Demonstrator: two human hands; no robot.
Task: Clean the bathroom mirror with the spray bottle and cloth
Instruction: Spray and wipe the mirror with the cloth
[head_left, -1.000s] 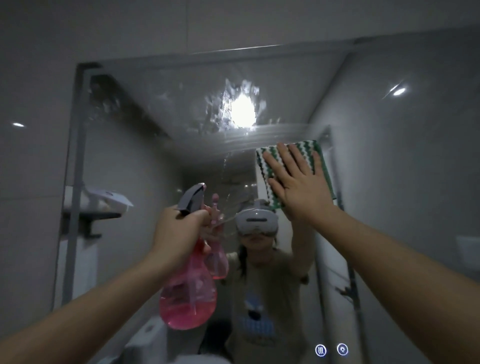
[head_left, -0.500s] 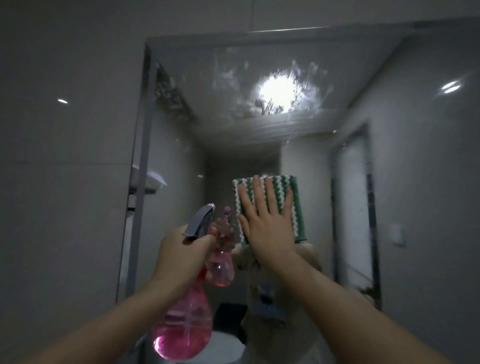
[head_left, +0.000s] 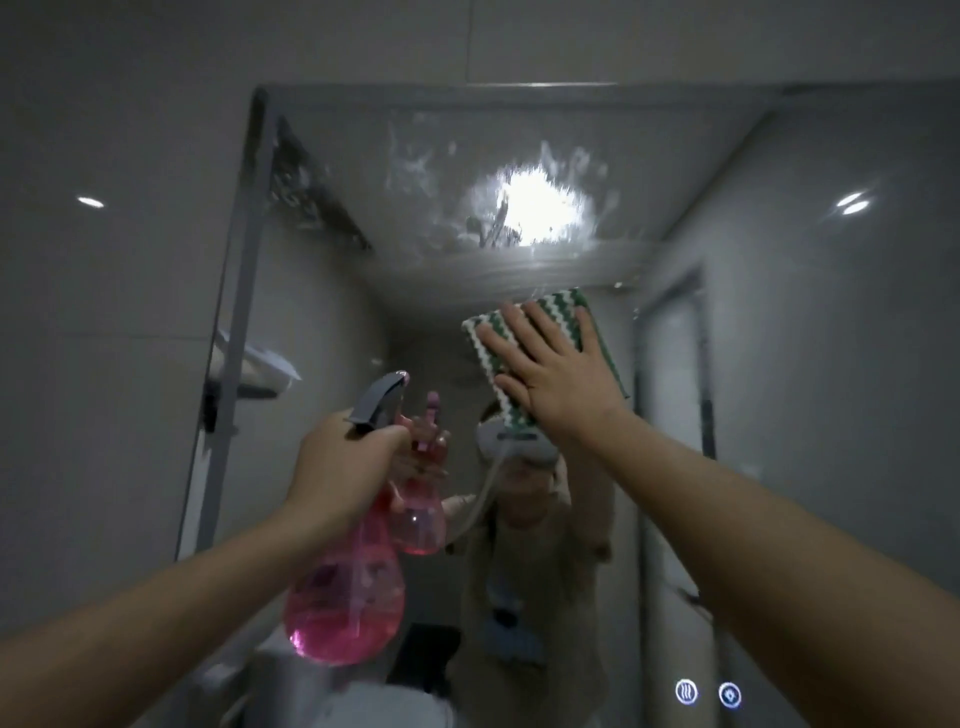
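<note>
The bathroom mirror (head_left: 322, 332) fills the middle of the view, with wet smears around a bright light reflection near its top. My right hand (head_left: 550, 374) presses a green-and-white zigzag cloth (head_left: 558, 304) flat against the glass, fingers straight and spread. My left hand (head_left: 337, 462) grips the neck of a pink spray bottle (head_left: 345, 608) with a grey trigger head, held up just in front of the mirror. The bottle's reflection shows beside it.
Grey tiled wall (head_left: 104, 312) surrounds the mirror on the left and above. The reflection shows a person wearing a headset, a wall shelf (head_left: 249, 369) at the left, and a doorway at the right. Two small lit icons (head_left: 709, 693) glow at the mirror's lower right.
My right hand slid the cloth from the upper right down to the centre, then back up and to the right. The view shifted. My left hand kept its hold on the bottle.
</note>
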